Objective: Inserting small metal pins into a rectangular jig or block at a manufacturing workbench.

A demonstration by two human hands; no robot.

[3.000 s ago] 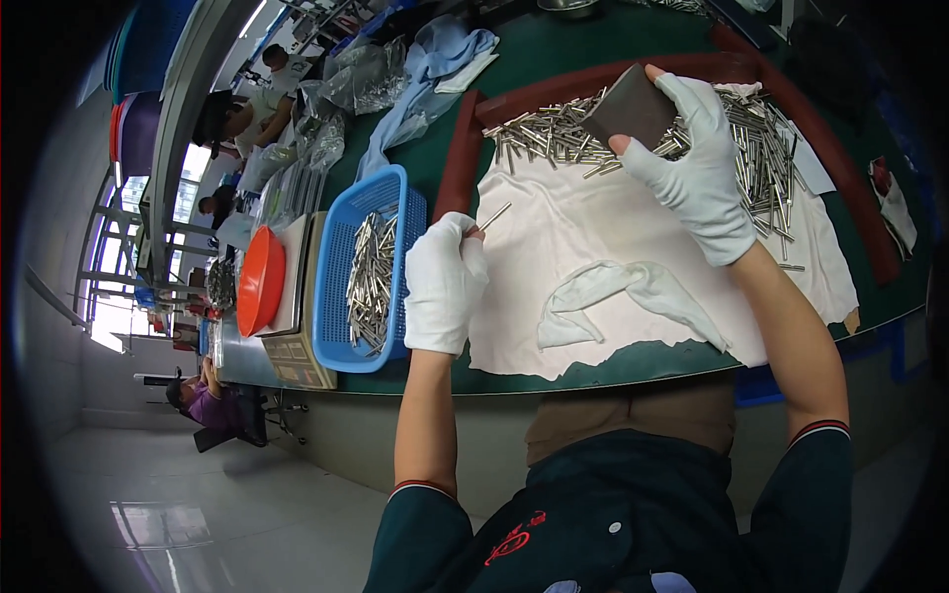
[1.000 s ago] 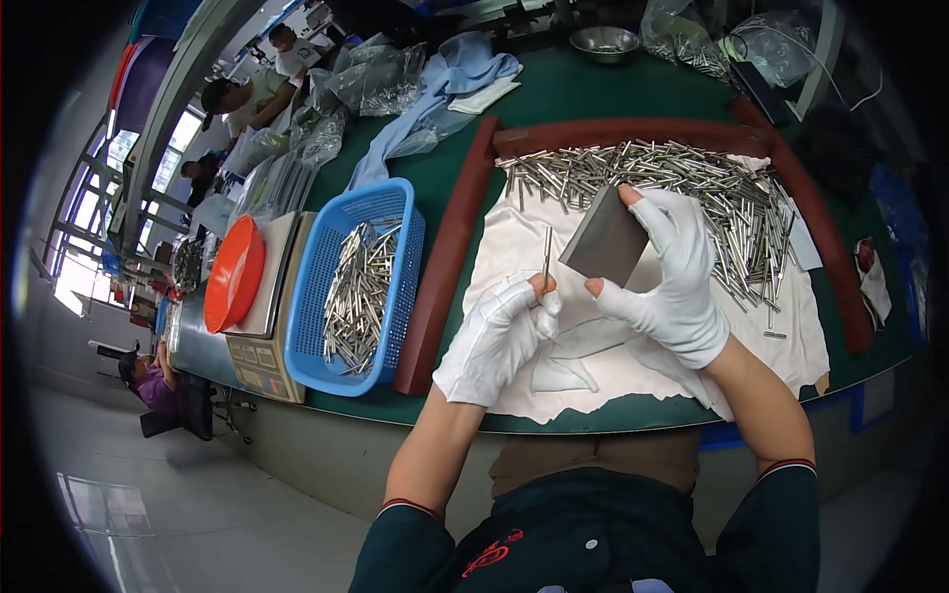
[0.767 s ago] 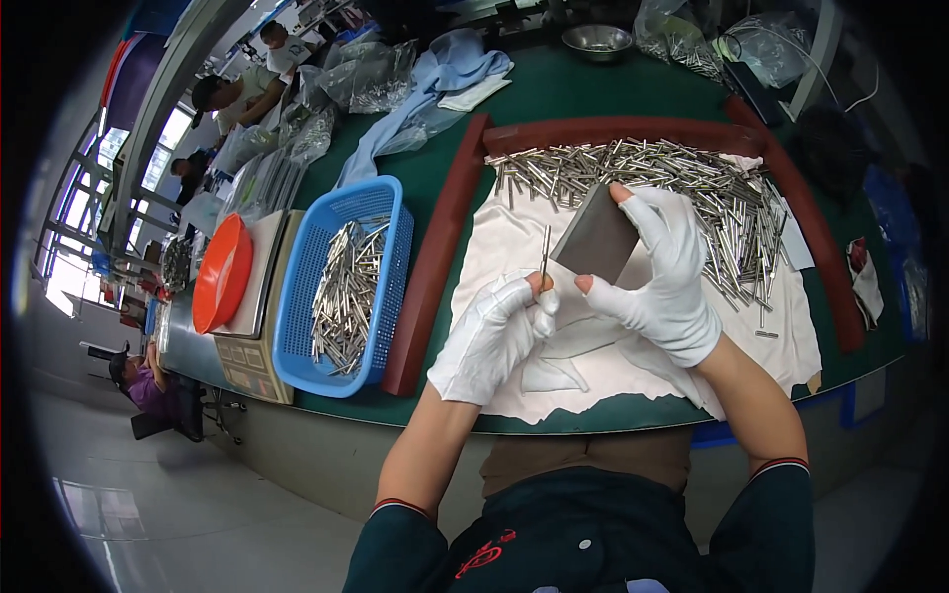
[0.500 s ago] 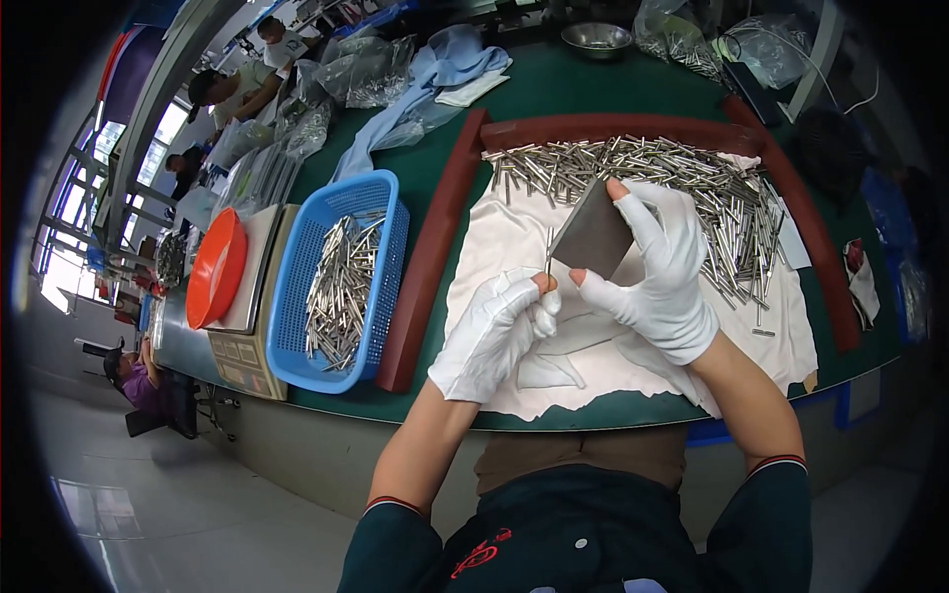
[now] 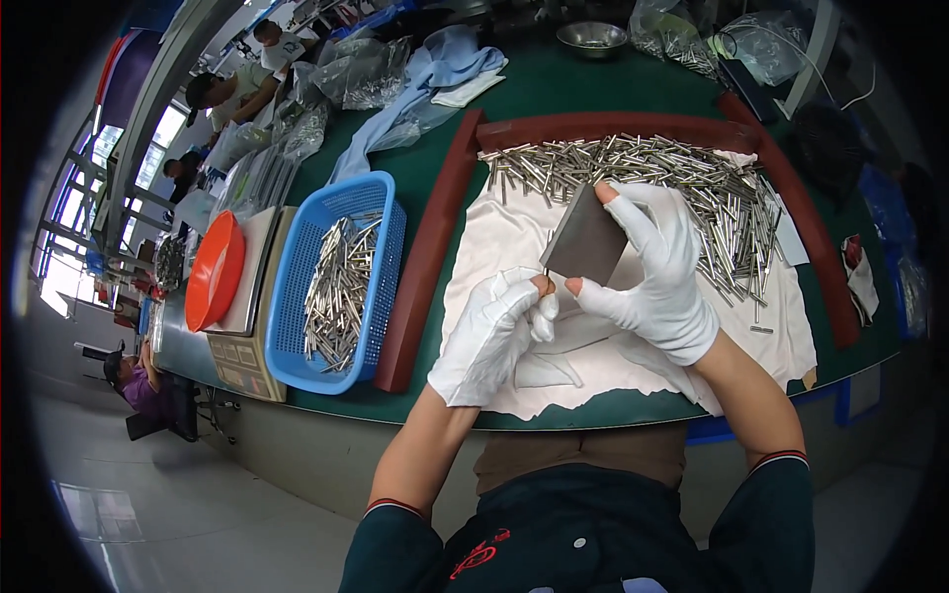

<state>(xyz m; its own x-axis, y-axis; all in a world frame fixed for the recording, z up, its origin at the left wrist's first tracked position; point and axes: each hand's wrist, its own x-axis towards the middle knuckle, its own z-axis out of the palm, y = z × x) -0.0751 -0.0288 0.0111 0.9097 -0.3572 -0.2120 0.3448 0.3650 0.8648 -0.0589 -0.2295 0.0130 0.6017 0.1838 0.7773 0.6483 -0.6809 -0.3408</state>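
Observation:
My left hand (image 5: 489, 336), in a white glove with bare fingertips, is closed in a pinch on a slim metal pin (image 5: 546, 271) that stands roughly upright. Most of the pin is hidden by the fingers and by a flat dark grey block (image 5: 587, 239). My right hand (image 5: 660, 282), gloved the same way, grips that block between thumb and fingers, with the block tilted and its left edge against or right beside the pin. Beyond both hands, many loose metal pins (image 5: 732, 212) lie heaped on a pale cloth (image 5: 474, 296).
Dark red rails (image 5: 427, 267) border the cloth on three sides. To the left are a blue basket (image 5: 280, 341) of metal pins and an orange bowl (image 5: 215, 272) on a scale (image 5: 242, 366). A metal bowl (image 5: 591, 38) sits at the back. Co-workers (image 5: 232, 94) are at the far left.
The grey block has shifted slightly left and down, now covering more of the pin. My left hand keeps its pinch in nearly the same place.

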